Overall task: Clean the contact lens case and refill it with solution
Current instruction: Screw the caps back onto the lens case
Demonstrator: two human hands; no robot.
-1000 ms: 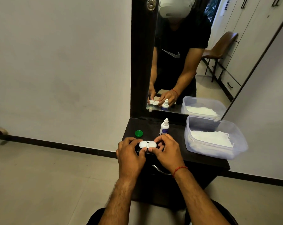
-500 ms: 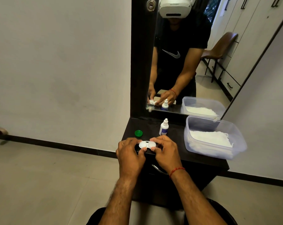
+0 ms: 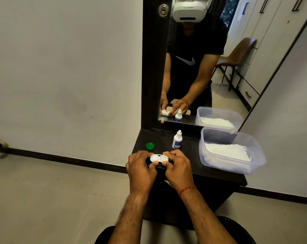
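Note:
The white two-well contact lens case (image 3: 158,158) lies at the front edge of the dark dresser top (image 3: 193,161). My left hand (image 3: 141,170) grips its left end, thumb against the left well. My right hand (image 3: 178,169) grips its right end, thumb on the front of the right well. A small white solution bottle (image 3: 177,140) with a blue label stands upright just behind the hands, cap on. A green round cap (image 3: 150,146) lies to the left of the bottle, apart from the case.
A clear plastic tub (image 3: 253,138) holding white tissue or cotton stands at the right of the dresser top. A mirror (image 3: 202,67) rises behind, showing the person and the room. Grey wall at left, tiled floor below.
Both hands stay on the case, with only small finger shifts. The view has tilted slightly downward.

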